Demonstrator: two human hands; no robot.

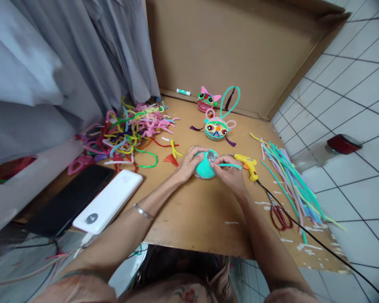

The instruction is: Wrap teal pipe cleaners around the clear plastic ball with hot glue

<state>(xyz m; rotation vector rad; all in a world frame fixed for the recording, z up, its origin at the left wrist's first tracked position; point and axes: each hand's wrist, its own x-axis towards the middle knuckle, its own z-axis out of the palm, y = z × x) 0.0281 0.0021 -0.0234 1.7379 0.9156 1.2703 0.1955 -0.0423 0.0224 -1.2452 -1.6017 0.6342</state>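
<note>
A small round form wrapped in turquoise pipe cleaner (204, 167) rests at the middle of the table, with a silvery patch showing near its top right. My left hand (191, 162) holds it from the left, fingers curled over its upper edge. At its right side my right hand (228, 170) pinches the turquoise pipe cleaner against the form; a loose end (231, 166) sticks out to the right past the fingers. Just right of that hand lies a yellow hot glue gun (248, 165). Behind the form stands a decorated turquoise face ornament (216, 128) with pink ears and purple tassels.
Tangled pipe cleaners (139, 126) pile up at the left. Straight ones (290, 181) lie at the right near red-handled scissors (280, 215) and a black cord. A white power bank (109, 202), black phone (71, 200), pink-eared ornament (206, 101) and glue stick (183, 92) are also there.
</note>
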